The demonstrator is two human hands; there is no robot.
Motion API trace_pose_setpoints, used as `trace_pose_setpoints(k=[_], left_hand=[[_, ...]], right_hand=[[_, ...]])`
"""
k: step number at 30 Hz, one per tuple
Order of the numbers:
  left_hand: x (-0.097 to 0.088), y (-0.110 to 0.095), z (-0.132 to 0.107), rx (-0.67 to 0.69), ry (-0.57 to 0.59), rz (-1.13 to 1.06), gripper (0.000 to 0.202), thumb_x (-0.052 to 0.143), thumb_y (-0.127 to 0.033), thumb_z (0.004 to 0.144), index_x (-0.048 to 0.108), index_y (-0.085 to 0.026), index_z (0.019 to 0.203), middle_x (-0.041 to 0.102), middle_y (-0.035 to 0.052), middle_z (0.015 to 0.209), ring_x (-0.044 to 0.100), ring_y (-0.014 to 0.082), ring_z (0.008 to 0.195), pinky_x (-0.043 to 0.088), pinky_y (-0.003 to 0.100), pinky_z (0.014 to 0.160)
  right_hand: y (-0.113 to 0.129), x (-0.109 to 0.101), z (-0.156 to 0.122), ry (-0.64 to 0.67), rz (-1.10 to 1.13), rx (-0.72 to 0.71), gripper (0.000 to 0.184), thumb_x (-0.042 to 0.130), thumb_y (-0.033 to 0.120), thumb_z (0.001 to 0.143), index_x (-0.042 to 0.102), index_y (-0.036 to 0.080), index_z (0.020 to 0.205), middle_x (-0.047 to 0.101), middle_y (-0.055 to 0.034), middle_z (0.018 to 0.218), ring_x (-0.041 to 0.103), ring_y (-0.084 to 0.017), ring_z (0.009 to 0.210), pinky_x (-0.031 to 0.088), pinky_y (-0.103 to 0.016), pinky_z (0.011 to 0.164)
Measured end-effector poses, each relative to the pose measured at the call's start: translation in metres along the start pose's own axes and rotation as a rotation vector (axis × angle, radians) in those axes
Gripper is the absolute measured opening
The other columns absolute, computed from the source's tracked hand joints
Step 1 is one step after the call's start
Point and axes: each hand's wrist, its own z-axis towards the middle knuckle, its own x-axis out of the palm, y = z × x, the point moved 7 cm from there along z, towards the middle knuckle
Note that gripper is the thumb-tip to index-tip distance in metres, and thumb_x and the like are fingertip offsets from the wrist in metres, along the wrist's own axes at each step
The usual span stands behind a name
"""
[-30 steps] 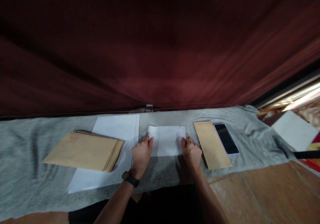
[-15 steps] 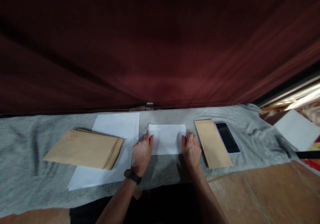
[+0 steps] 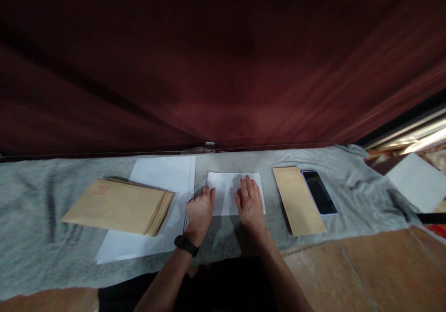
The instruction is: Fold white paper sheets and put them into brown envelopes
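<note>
A white sheet of paper [image 3: 223, 200], seemingly folded, lies crosswise in front of me. My left hand [image 3: 200, 212], a dark band on its wrist, is closed at the sheet's left edge, thumb over the paper and the other fingers partly hidden. On the right half of the sheet my right hand [image 3: 251, 205] rests palm down, its fingers stretched out and slightly spread. To the right of that hand is a single brown envelope [image 3: 298, 203]. Left of my left hand, a stack of brown envelopes [image 3: 114, 205] sits on larger white sheets [image 3: 163, 170].
A phone [image 3: 318, 192] with a purple edge lies beside the single envelope. Grey cloth [image 3: 31, 237] covers the work surface. Behind it hangs a dark red curtain [image 3: 223, 94]. A white square object [image 3: 418, 182] is at the far right, above the tiled floor [image 3: 393, 265].
My right hand has moved left from the sheet's right edge onto the paper, and its fingers have straightened out flat. My left hand has stayed at the left edge.
</note>
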Motion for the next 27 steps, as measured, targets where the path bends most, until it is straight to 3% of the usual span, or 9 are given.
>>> trace_pose_setpoints(k=[6,9,11,14,16,19,22,27], left_hand=[[0.001,0.003,-0.001,-0.009,-0.043,0.000,0.043,0.028,-0.040,0.107,0.063,-0.015,0.112,0.073,0.0086,0.073,0.073,0.0236,0.072,0.049,0.029,0.063],[-0.005,0.004,-0.002,-0.024,-0.111,0.016,0.042,0.030,-0.038,0.106,0.063,-0.013,0.113,0.073,0.0100,0.076,0.072,0.0253,0.072,0.051,0.034,0.068],[-0.013,-0.004,-0.003,0.018,-0.194,0.011,0.038,0.033,-0.031,0.105,0.063,-0.011,0.115,0.074,0.0145,0.091,0.072,0.0278,0.086,0.053,0.040,0.080],[-0.018,-0.035,-0.006,0.224,-0.286,-0.066,0.040,0.035,-0.025,0.103,0.057,-0.009,0.133,0.065,0.0194,0.131,0.061,0.0309,0.123,0.045,0.047,0.105],[-0.011,-0.059,-0.006,0.379,-0.273,-0.136,0.047,0.036,-0.028,0.103,0.047,-0.012,0.146,0.048,0.0153,0.153,0.043,0.0294,0.144,0.034,0.048,0.118],[0.008,-0.076,-0.002,0.410,-0.194,-0.190,0.055,0.035,-0.037,0.104,0.040,-0.011,0.152,0.036,0.0117,0.163,0.028,0.0278,0.152,0.024,0.048,0.124],[0.021,-0.076,0.001,0.389,-0.150,-0.187,0.061,0.034,-0.042,0.104,0.035,-0.010,0.155,0.031,0.0120,0.164,0.022,0.0267,0.154,0.020,0.048,0.126],[0.024,-0.068,-0.001,0.324,-0.145,-0.145,0.059,0.031,-0.034,0.103,0.031,-0.008,0.156,0.027,0.0139,0.165,0.018,0.0261,0.155,0.018,0.050,0.126]], right_hand=[[0.000,0.012,-0.008,0.087,-0.084,0.016,0.053,0.042,0.037,0.105,0.040,0.016,0.155,0.035,-0.0160,0.162,0.031,-0.032,0.150,0.030,-0.053,0.119],[0.000,0.012,-0.007,0.099,-0.113,0.021,0.054,0.042,0.036,0.105,0.038,0.016,0.156,0.033,-0.0152,0.163,0.032,-0.032,0.150,0.029,-0.053,0.119],[0.001,0.013,-0.007,0.105,-0.132,0.021,0.055,0.042,0.036,0.105,0.038,0.016,0.156,0.033,-0.0157,0.163,0.032,-0.033,0.150,0.029,-0.053,0.119],[0.001,0.015,-0.007,0.114,-0.151,0.019,0.054,0.041,0.036,0.105,0.039,0.015,0.155,0.032,-0.0167,0.162,0.032,-0.033,0.150,0.028,-0.053,0.119],[0.001,0.016,-0.008,0.122,-0.155,0.012,0.053,0.039,0.032,0.105,0.039,0.015,0.155,0.031,-0.0167,0.163,0.031,-0.032,0.150,0.027,-0.053,0.120],[0.001,0.016,-0.009,0.123,-0.160,0.009,0.052,0.035,0.021,0.104,0.038,0.015,0.156,0.031,-0.0160,0.163,0.028,-0.030,0.152,0.025,-0.052,0.121],[0.001,0.016,-0.010,0.127,-0.159,0.009,0.053,0.035,0.020,0.103,0.037,0.014,0.156,0.031,-0.0155,0.163,0.027,-0.029,0.152,0.024,-0.051,0.121],[-0.007,0.013,-0.008,0.131,-0.131,0.059,0.051,0.036,0.028,0.105,0.040,0.015,0.155,0.034,-0.0148,0.162,0.030,-0.029,0.151,0.024,-0.050,0.121]])
